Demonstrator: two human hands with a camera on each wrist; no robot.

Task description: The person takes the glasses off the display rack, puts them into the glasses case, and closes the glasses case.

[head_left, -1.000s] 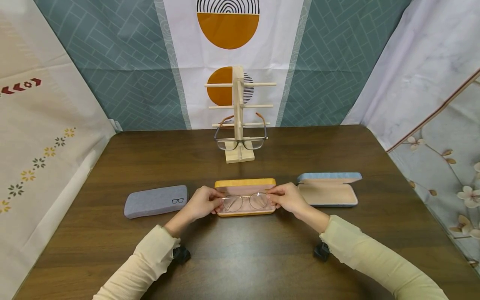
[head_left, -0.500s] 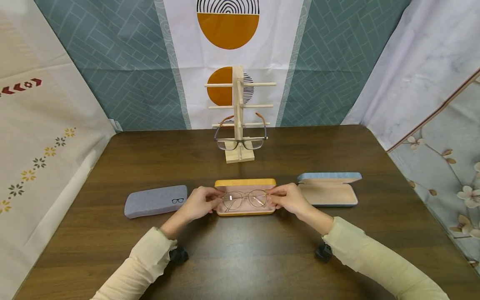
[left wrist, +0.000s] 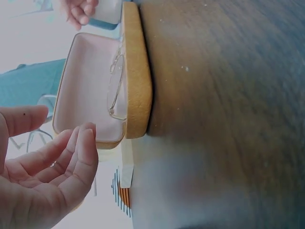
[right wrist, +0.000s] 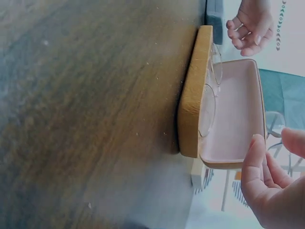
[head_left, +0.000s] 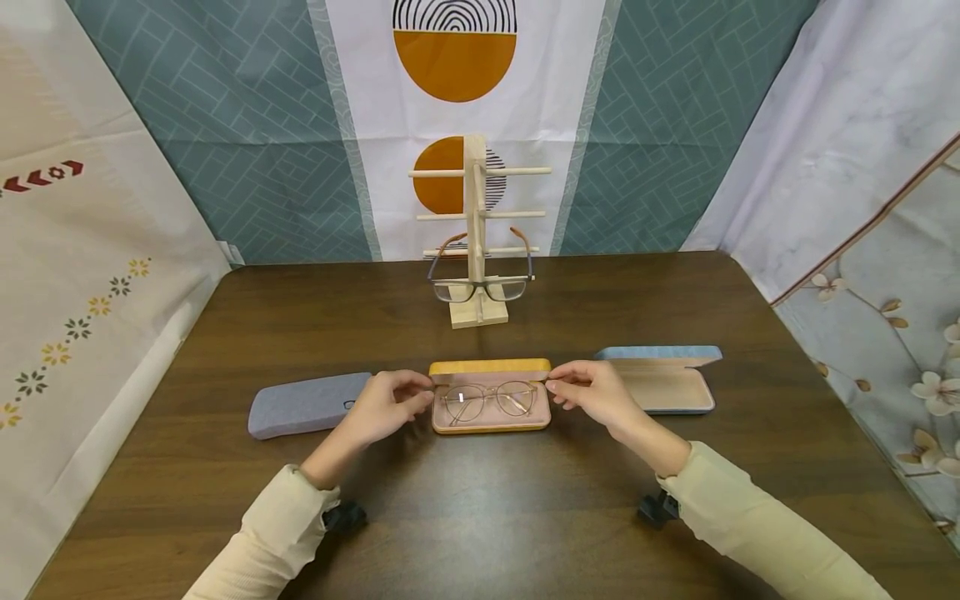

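Note:
Thin gold-rimmed eyeglasses (head_left: 487, 400) lie in the bottom half of a yellow glasses case (head_left: 491, 429) with a pink lining. Its lid stands raised at the back. My left hand (head_left: 386, 406) is at the case's left end; in the left wrist view, thumb and fingers (left wrist: 78, 164) are apart and hold nothing. At the right end is my right hand (head_left: 597, 393), its thumb and fingers (right wrist: 255, 171) also apart around nothing, close to the lid's corner. Whether those fingertips touch the lid, I cannot tell.
A closed grey glasses case (head_left: 303, 407) lies left of my left hand. An open blue glasses case (head_left: 663, 392) sits behind and right of my right hand. Farther back, a wooden display stand (head_left: 477, 242) bears dark-framed eyeglasses (head_left: 480, 290). Patterned cloths hang around the table (head_left: 480, 517).
Both hands have let go of the gold-rimmed eyeglasses and drawn outward, the left to the left and the right to the right. The eyeglasses have come down into the yellow case.

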